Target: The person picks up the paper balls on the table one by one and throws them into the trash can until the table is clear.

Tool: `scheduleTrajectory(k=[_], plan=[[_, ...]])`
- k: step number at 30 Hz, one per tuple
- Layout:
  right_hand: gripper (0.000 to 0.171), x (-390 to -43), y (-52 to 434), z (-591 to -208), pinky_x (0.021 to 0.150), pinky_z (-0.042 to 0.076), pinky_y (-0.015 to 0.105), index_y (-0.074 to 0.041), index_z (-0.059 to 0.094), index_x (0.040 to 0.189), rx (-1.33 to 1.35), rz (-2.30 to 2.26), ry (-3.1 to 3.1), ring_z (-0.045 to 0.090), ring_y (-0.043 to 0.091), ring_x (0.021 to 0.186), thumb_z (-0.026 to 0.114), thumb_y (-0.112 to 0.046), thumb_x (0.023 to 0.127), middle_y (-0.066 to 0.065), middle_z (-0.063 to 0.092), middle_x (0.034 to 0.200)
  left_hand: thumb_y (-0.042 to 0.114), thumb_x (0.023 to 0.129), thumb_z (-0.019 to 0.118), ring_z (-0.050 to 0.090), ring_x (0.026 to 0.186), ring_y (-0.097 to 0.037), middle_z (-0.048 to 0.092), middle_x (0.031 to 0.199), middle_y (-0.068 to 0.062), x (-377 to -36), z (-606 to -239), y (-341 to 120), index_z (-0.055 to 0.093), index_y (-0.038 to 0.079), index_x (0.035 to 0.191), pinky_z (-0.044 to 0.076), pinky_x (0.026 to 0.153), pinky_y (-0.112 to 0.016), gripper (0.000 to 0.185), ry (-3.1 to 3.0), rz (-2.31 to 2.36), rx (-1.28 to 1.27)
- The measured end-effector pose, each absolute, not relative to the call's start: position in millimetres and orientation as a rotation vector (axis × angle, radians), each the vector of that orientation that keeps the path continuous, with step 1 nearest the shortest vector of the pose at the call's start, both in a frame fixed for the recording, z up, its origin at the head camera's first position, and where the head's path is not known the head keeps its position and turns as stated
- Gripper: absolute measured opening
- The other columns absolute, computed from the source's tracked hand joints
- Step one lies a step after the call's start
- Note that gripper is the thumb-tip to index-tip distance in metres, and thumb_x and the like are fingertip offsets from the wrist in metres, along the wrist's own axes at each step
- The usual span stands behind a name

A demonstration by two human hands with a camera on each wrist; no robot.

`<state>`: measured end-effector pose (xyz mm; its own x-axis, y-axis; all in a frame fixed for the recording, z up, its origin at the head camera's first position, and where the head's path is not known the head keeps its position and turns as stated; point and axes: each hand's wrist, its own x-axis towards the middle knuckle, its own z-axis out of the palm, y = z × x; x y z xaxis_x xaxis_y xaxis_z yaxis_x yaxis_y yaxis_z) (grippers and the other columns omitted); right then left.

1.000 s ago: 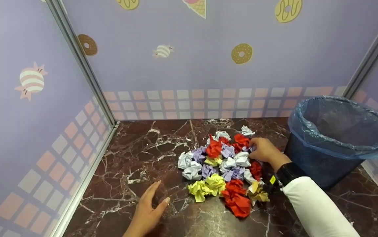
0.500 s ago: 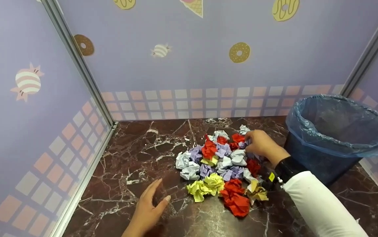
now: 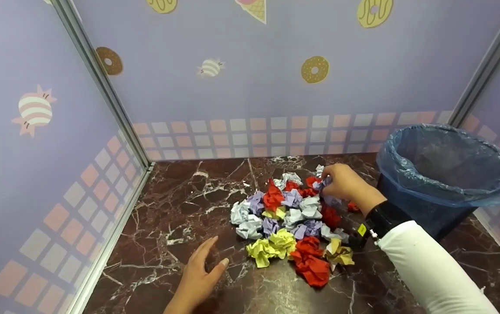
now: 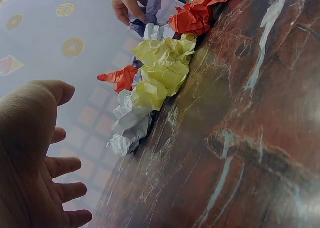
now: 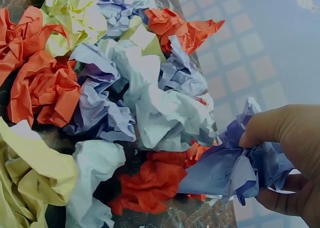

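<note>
A dark red marble tabletop carries, at its right, a round blue bin lined with a thin blue plastic bag and, in the middle, a heap of crumpled red, yellow, white and purple paper balls. At the heap's far right edge the right hand pinches a crumpled purple paper ball, lifted just clear of the rest. The left hand rests near the heap's left, fingers relaxed and spread, holding nothing. The pickup step looks done; the next move probably calls for carrying the ball right, over the bin's rim.
</note>
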<state>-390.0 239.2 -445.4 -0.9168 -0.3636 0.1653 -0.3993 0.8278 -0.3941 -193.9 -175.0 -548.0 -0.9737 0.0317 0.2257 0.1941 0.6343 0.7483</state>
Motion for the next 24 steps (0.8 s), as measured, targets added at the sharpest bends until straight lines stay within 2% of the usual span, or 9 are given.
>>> scheduleTrajectory(k=[3, 7, 13, 19, 24], plan=[[0.028, -390, 239, -440, 0.078, 0.049, 0.044, -0.007, 0.068, 0.087, 0.619, 0.633, -2.913, 0.059, 0.029, 0.086, 0.077, -0.012, 0.062, 0.011, 0.065, 0.089, 0.046, 0.087, 0.069, 0.041, 0.136, -0.026, 0.045, 0.148, 0.002, -195, -548, -174, 0.047, 0.032, 0.143, 0.034, 0.11, -0.055, 0.062, -2.65, -1.246, -0.203], [0.03, -388, 240, -433, 0.083, 0.049, 0.046, -0.006, 0.068, 0.09, 0.607, 0.621, -2.932, 0.058, 0.031, 0.09, 0.076, -0.012, 0.062, 0.013, 0.063, 0.093, 0.045, 0.086, 0.07, 0.041, 0.136, -0.027, 0.046, 0.147, 0.001, -195, -547, -173, 0.048, 0.032, 0.142, 0.034, 0.109, -0.056, 0.062, -2.642, -1.254, -0.21], [0.029, -386, 242, -426, 0.079, 0.049, 0.043, -0.007, 0.067, 0.093, 0.579, 0.626, -2.962, 0.057, 0.028, 0.088, 0.071, -0.007, 0.064, 0.013, 0.061, 0.095, 0.046, 0.086, 0.07, 0.04, 0.137, -0.026, 0.045, 0.148, 0.001, -196, -546, -171, 0.047, 0.033, 0.142, 0.033, 0.11, -0.055, 0.063, -2.656, -1.259, -0.19], [0.021, -382, 239, -414, 0.079, 0.049, 0.044, -0.011, 0.068, 0.086, 0.613, 0.562, -2.968, 0.056, 0.029, 0.088, 0.072, -0.008, 0.065, 0.011, 0.059, 0.095, 0.049, 0.086, 0.069, 0.04, 0.137, -0.027, 0.044, 0.149, 0.002, -197, -545, -170, 0.046, 0.034, 0.143, 0.032, 0.11, -0.057, 0.063, -2.678, -1.267, -0.173], [0.015, -377, 234, -396, 0.073, 0.049, 0.041, -0.013, 0.067, 0.079, 0.67, 0.489, -2.94, 0.055, 0.027, 0.083, 0.072, -0.008, 0.065, 0.009, 0.056, 0.089, 0.048, 0.087, 0.068, 0.04, 0.137, -0.026, 0.045, 0.148, 0.002, -197, -543, -167, 0.046, 0.033, 0.143, 0.033, 0.11, -0.056, 0.063, -2.684, -1.256, -0.19]])
